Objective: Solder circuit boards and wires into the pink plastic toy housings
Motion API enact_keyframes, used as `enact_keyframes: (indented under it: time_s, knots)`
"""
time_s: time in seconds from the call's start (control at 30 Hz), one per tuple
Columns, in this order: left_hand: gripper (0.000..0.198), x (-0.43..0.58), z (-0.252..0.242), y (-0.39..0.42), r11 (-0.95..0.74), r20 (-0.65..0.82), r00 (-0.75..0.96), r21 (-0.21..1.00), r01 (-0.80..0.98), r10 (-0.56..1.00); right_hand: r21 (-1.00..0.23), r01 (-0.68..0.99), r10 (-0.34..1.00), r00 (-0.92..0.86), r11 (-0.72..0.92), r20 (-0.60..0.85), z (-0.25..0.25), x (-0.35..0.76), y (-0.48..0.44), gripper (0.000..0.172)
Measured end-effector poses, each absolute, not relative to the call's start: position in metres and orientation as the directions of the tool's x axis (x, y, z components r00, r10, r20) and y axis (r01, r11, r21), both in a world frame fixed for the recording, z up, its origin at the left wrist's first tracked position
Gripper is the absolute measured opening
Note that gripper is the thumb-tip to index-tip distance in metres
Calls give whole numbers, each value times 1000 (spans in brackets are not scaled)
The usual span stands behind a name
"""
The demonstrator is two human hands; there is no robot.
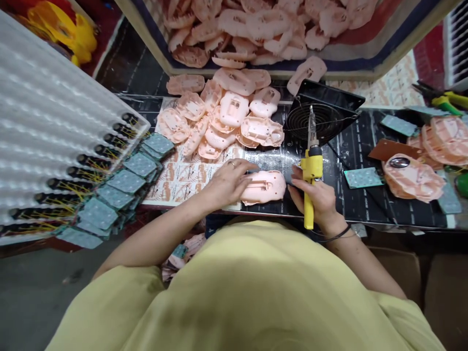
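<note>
Centrally, a pink shell [268, 187] (probably light, stiff, best held by its rim) lies at three o'clock from the left hand [229, 181], whose parted fingers touch it; beyond, the right hand [321, 199] clasps a yellow soldering iron [312, 166].

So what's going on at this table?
A person in a yellow top is working with pink plastic shells. Their left hand is at one end of a single shell lying in front of them, and their right hand holds a yellow tool with its tip pointing away from them. Behind that lies a heap of pink shells, with more in a big crate. A black fan stands beyond the tool.
</note>
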State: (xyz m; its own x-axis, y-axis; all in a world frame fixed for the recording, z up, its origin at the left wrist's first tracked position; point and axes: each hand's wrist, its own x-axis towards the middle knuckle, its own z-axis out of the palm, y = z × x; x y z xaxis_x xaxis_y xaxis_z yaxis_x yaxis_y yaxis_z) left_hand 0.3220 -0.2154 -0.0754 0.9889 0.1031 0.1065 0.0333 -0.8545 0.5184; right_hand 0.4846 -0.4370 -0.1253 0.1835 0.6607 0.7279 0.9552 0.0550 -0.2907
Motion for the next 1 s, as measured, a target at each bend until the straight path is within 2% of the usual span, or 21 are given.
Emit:
enact_keyframes:
  time_s: [0.1,0.2,0.37,0.43,0.57,0.7,0.77,0.87,1.0]
  knots:
    - [42,318,-72,-223,-906,149,989,414,-82,-21,-305,950,658,187,69,729,-125,484,-435,55]
    - [47,316,-74,-230,-932,113,988,335,-137,-104,-317,945,656,190,80,731,-125,484,-433,52]
    - [39,316,-81,-229,-924,186,982,372,-83,-13,-323,943,653,196,78,731,-128,485,-434,45]
    - [36,313,-77,-229,-933,208,978,351,-77,-3,-332,941,663,205,70,720,-129,485,-435,43]
    - [46,307,-63,-239,-944,269,962,305,-125,-41,-358,931,691,214,69,690,-132,485,-436,40]
    - [56,314,-55,-253,-921,44,970,309,-239,-238,-383,921,679,238,69,695,-134,486,-436,40]
    - [55,322,-52,-255,-932,-58,961,267,-244,-269,-384,922,661,252,59,707,-135,486,-436,38]
    - [49,332,-47,-248,-941,-120,953,235,-245,-278,-378,925,638,272,33,721,-134,486,-437,34]
    - [47,333,-48,-233,-913,-110,943,309,-267,-313,-364,931,625,278,11,729,-130,485,-437,31]
